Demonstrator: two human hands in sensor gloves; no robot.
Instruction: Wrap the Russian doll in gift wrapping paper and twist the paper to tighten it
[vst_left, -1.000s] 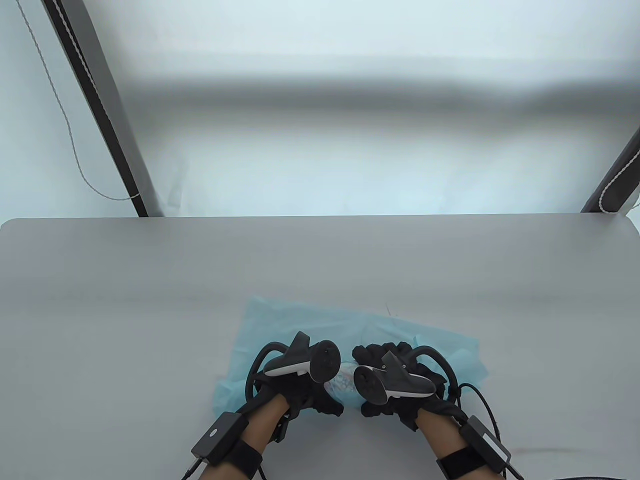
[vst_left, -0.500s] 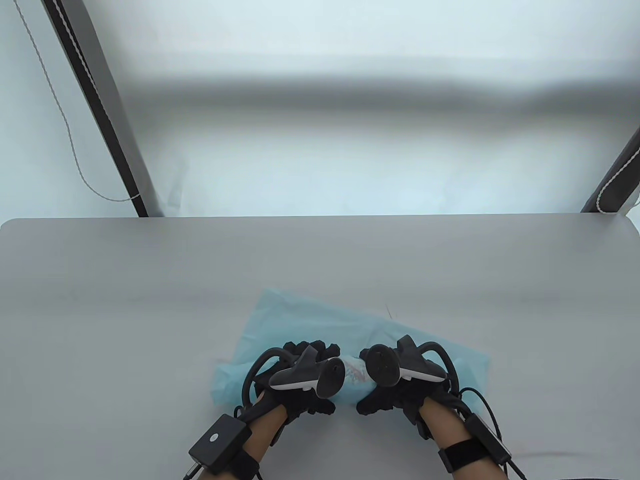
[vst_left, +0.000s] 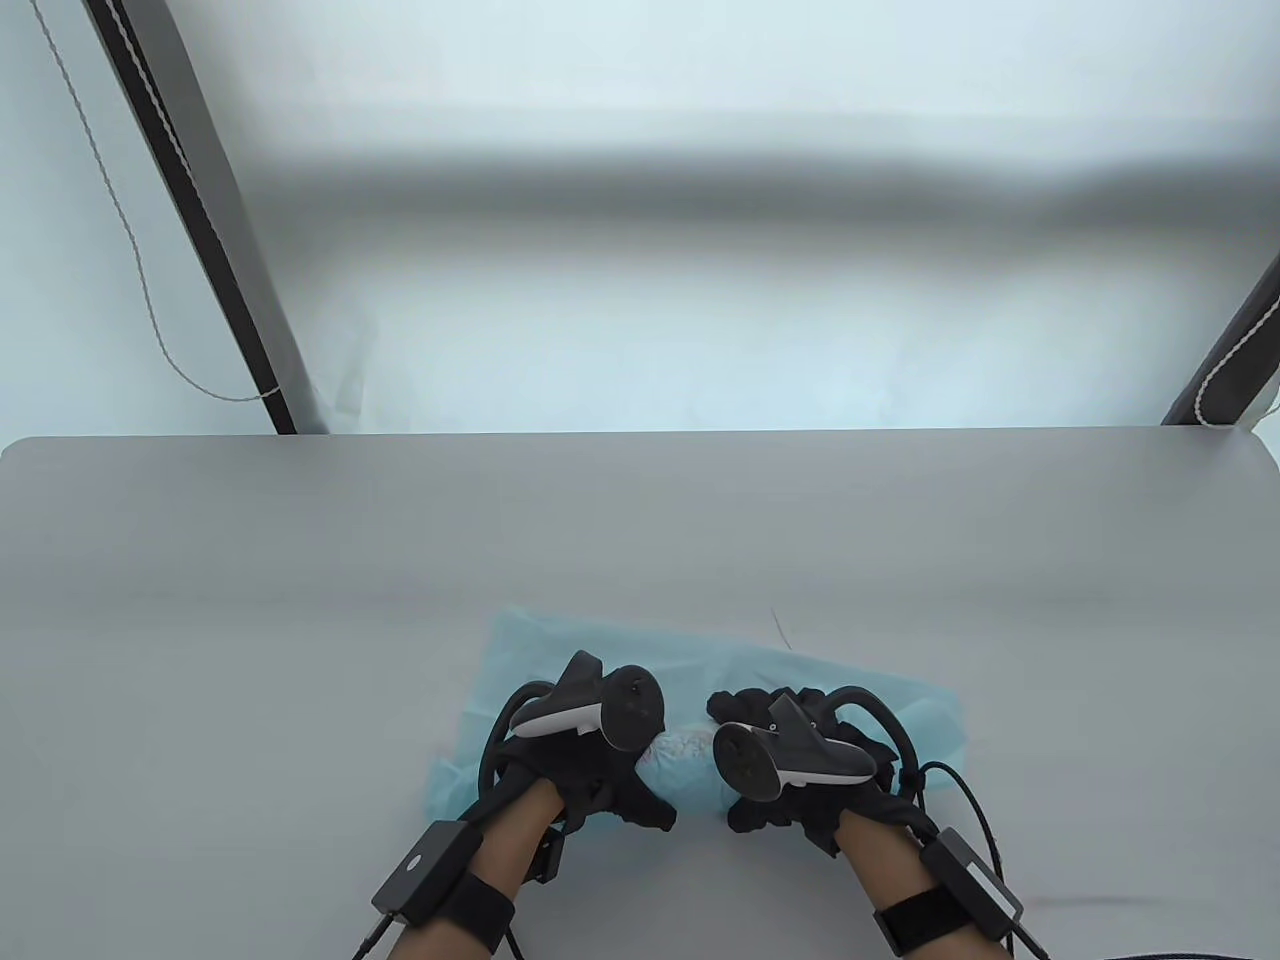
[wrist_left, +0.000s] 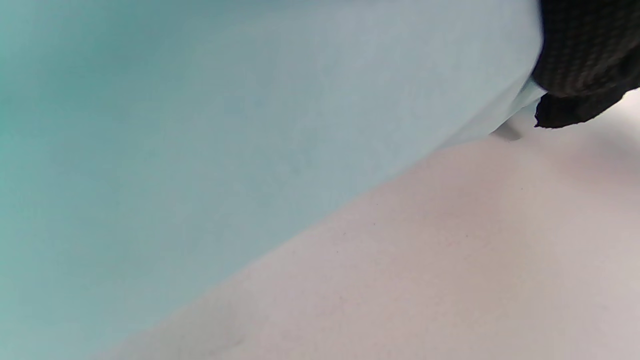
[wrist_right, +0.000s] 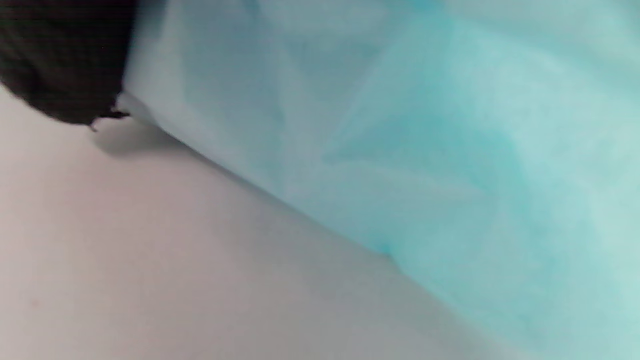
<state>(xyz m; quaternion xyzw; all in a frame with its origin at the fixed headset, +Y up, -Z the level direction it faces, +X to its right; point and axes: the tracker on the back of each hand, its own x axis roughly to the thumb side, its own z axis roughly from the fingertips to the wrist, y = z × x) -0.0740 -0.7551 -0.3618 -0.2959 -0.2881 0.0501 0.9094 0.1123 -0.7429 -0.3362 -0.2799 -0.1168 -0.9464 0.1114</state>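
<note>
Hands in black sensor gloves meet over a thin sheet of light blue gift wrapping paper (vst_left: 560, 655) spread on the pale grey counter (vst_left: 300, 560). The small Russian doll (vst_left: 683, 748), pale with a faint reddish pattern, lies on its side on the paper, showing through a layer of blue between the two hands. The left hand (vst_left: 590, 775) sits at the doll's left end, its fingers curled down onto the paper-covered doll, so its grip is narrow and closed on the wrapped bundle. The right hand (vst_left: 800, 775) sits at the doll's right end, its fingers likewise bent over the paper and doll in a closed grip. The paper spreads beyond the doll to the left, right and far side. In the left wrist view a dark fingertip (wrist_left: 585, 55) presses on blue paper just above the counter; in the right wrist view another fingertip (wrist_right: 60, 55) does the same. How tightly either hand squeezes cannot be told.
</note>
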